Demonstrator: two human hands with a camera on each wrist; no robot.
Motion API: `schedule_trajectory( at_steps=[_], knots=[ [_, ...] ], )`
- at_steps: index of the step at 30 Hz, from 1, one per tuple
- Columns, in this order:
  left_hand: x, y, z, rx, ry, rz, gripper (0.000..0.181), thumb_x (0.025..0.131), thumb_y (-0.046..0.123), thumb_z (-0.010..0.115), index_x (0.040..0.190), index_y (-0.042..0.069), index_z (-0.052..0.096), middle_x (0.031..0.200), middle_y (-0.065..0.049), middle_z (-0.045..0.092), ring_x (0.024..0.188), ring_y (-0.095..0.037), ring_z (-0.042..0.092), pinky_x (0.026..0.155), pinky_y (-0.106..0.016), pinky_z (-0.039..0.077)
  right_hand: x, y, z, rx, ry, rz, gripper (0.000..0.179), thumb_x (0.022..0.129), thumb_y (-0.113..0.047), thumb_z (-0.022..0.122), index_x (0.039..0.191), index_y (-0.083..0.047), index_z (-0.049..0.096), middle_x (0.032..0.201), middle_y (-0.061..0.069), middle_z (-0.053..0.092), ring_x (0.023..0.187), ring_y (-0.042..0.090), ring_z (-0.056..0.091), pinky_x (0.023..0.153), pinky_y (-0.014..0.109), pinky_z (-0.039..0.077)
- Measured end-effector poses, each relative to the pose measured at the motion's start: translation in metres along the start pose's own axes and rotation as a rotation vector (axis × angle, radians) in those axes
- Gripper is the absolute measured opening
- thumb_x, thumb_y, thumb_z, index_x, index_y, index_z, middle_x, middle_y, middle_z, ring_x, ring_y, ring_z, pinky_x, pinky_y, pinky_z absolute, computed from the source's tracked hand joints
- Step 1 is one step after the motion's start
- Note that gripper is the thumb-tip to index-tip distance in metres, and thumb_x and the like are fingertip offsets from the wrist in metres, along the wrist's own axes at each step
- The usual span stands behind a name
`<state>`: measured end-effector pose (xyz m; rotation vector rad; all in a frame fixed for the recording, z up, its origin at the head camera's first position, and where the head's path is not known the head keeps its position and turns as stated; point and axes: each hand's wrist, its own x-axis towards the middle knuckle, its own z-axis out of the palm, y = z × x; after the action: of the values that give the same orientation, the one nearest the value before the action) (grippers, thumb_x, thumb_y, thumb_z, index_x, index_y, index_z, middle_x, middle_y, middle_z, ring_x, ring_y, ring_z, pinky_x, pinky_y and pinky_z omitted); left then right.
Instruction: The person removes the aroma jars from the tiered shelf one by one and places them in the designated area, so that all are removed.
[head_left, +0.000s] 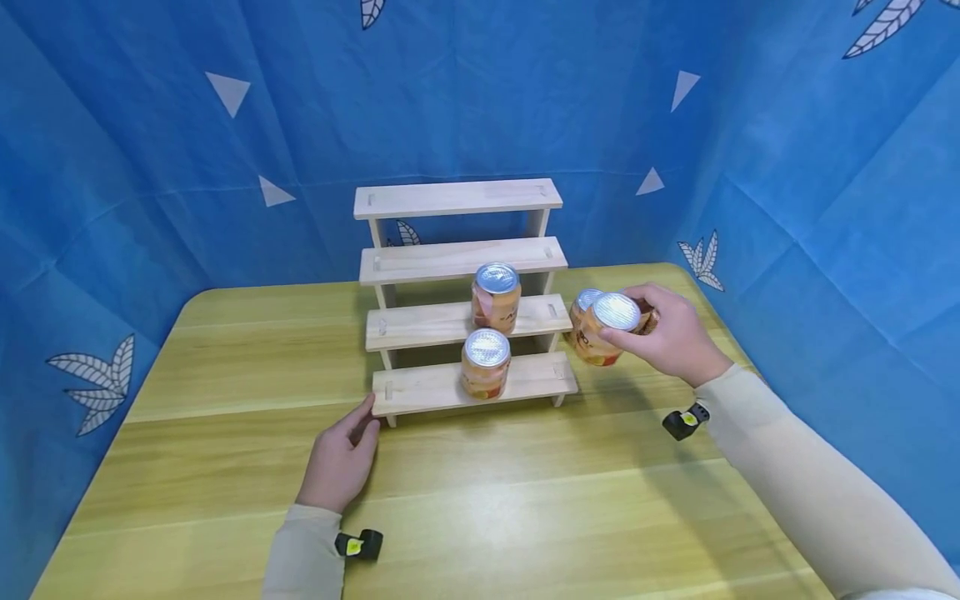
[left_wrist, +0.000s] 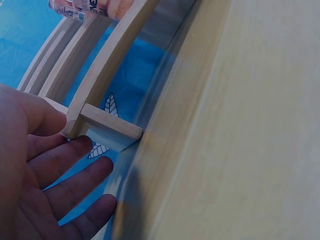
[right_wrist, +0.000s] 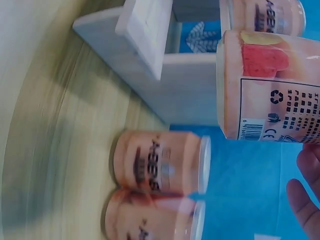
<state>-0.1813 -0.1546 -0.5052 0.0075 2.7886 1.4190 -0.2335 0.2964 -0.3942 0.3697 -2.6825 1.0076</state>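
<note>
In the head view I see the right hand (head_left: 671,333) gripping a can (head_left: 606,325) beside the wooden stand (head_left: 408,325), whose two lower steps hold one can each (head_left: 497,302) (head_left: 486,367). The left wrist view shows the left hand (left_wrist: 37,172) pinching the bottom step's end. In the right wrist view, the gripped can is raised near two cans (right_wrist: 157,162) (right_wrist: 152,217) on the worktop (right_wrist: 60,150); its fingers' wrap is hard to judge.

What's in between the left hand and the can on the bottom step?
Just the bare left part of the bottom wooden step lies between the left hand and that can. The head view shows it.
</note>
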Motion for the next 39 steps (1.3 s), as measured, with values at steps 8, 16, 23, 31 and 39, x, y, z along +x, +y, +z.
schedule_trajectory(
  at_steps=[8,16,23,31,39],
  knots=[
    [-0.001,0.002,-0.001,-0.005,0.000,-0.013,0.046,0.105,0.020,0.054,0.150,0.016,0.048,0.140,-0.013,0.060,0.128,-0.029,0.058,0.108,-0.048,0.046,-0.012,0.009,-0.016,-0.003,0.009,0.117,0.054,0.085,-0.041,0.081,0.125,-0.009,0.064,0.116,0.006,0.064,0.098,0.020,0.059,0.074,0.022,0.051],
    [-0.002,0.003,-0.002,-0.013,0.006,-0.011,0.046,0.105,0.019,0.054,0.150,0.014,0.049,0.140,-0.013,0.060,0.128,-0.030,0.058,0.107,-0.048,0.047,-0.021,0.023,-0.016,-0.061,0.014,0.136,0.058,0.085,-0.043,0.080,0.125,-0.005,0.063,0.113,0.009,0.064,0.096,0.025,0.062,0.068,0.024,0.051],
    [-0.002,0.002,-0.002,-0.021,0.003,-0.007,0.046,0.105,0.018,0.054,0.150,0.014,0.048,0.142,-0.013,0.058,0.129,-0.029,0.057,0.108,-0.048,0.046,-0.025,0.044,-0.003,-0.061,0.021,0.136,0.060,0.084,-0.041,0.082,0.126,-0.001,0.064,0.108,0.011,0.066,0.093,0.025,0.063,0.067,0.022,0.051],
    [-0.002,0.002,-0.001,-0.023,0.003,-0.015,0.046,0.105,0.019,0.054,0.150,0.015,0.048,0.142,-0.012,0.058,0.129,-0.029,0.057,0.108,-0.048,0.046,-0.028,0.062,0.015,-0.056,0.003,0.121,0.061,0.083,-0.041,0.083,0.126,-0.003,0.064,0.109,0.013,0.068,0.092,0.025,0.062,0.073,0.031,0.052],
    [-0.002,0.003,-0.001,-0.021,0.000,-0.020,0.046,0.105,0.019,0.053,0.150,0.016,0.048,0.142,-0.012,0.059,0.128,-0.030,0.058,0.106,-0.049,0.047,-0.026,0.067,0.029,-0.014,-0.013,0.126,0.064,0.084,-0.040,0.083,0.130,-0.001,0.062,0.121,0.018,0.066,0.105,0.032,0.064,0.088,0.054,0.054]
  ],
)
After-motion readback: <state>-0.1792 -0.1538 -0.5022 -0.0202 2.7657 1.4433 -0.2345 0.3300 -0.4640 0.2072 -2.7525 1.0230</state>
